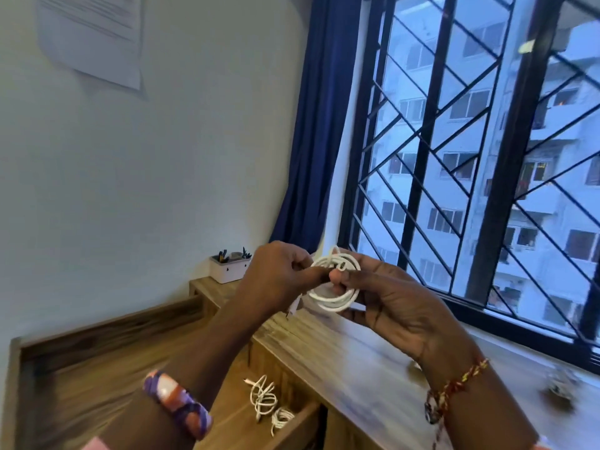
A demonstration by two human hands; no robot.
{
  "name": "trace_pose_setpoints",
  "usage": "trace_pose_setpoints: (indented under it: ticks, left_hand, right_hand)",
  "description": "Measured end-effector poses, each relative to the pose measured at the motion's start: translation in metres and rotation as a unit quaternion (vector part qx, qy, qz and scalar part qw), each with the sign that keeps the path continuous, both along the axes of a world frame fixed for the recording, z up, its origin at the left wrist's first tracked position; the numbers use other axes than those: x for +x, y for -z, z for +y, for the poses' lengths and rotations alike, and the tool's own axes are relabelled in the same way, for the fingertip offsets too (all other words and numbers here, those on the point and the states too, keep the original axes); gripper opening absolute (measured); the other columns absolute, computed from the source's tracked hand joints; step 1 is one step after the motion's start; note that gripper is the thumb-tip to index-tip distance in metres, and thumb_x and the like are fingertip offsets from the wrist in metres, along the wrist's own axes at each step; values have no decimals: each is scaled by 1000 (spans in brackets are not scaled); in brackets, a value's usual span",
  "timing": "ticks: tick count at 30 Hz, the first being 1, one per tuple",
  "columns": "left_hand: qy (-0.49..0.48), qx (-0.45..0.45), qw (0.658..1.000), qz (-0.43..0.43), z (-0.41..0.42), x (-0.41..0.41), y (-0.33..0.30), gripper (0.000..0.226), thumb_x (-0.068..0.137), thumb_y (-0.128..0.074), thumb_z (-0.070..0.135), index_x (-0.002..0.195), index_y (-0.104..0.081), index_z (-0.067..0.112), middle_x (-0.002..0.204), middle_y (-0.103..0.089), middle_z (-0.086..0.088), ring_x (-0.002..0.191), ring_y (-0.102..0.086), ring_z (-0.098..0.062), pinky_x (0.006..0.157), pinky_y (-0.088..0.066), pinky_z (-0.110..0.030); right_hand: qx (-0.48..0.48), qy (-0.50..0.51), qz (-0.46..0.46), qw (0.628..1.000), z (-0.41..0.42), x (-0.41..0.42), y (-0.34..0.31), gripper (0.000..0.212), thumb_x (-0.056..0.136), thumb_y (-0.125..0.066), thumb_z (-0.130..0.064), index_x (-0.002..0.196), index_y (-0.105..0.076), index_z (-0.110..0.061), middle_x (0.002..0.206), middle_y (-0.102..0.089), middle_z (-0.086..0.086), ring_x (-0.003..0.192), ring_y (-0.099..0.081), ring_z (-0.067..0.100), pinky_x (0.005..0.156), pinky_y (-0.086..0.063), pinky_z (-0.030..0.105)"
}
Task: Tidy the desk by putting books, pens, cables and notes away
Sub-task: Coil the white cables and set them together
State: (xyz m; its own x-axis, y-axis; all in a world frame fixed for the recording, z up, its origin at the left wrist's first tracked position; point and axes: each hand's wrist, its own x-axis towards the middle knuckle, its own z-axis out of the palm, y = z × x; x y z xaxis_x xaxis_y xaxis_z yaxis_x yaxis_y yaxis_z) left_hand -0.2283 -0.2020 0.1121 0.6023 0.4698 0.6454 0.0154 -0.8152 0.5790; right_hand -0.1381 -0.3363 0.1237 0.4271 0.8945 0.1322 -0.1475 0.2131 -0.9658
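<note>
Head view: both hands raised above the wooden desk (341, 345), working one coiled white cable (336, 287). Left hand (276, 274): fingers curled, pinching the coil's left side, with one cable end hanging down below the fingers. Right hand (389, 303): thumb and fingers curled round the coil's right and lower side, supporting the loops from behind. Coil held in mid-air between the two hands, clear of the desk surface, in front of the barred window (470, 157).

Below the hands: open wooden drawer (292, 423) holding two more bundled white cables (264, 397), one larger and looser, one smaller and just beside it.

At the far corner of the desk: white pen organizer (229, 269) with dark pens upright, against the wall beside the blue curtain (321, 125). Printed sheet of paper (94, 37) fixed on the wall, upper left. Patterned bangle (177, 402) on the left wrist; braided thread bracelet (454, 384) on the right wrist.
</note>
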Motion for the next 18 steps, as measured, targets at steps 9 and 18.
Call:
trace_pose_setpoints:
  ticks: [9, 18]
  left_hand:
    - [221, -236, 936, 135, 68, 5, -3, 18, 84, -63, 30, 78, -68, 15, 53, -57, 3, 41, -47, -3, 42, -38, -13]
    - [178, -226, 958, -1, 99, 75, 15, 50, 68, -77, 35, 75, -60, -12, 53, -50, -12, 40, -44, -12, 45, -32, -22]
  right_hand:
    - [48, 6, -166, 985, 55, 12, 7, 33, 67, -66, -3, 94, -74, -19, 102, -73, 3, 94, -68, 11, 77, -54, 18]
    - [94, 225, -322, 915, 90, 49, 20, 24, 79, -67, -3, 81, -73, -25, 85, -75, -5, 81, -70, 7, 66, -55, 20]
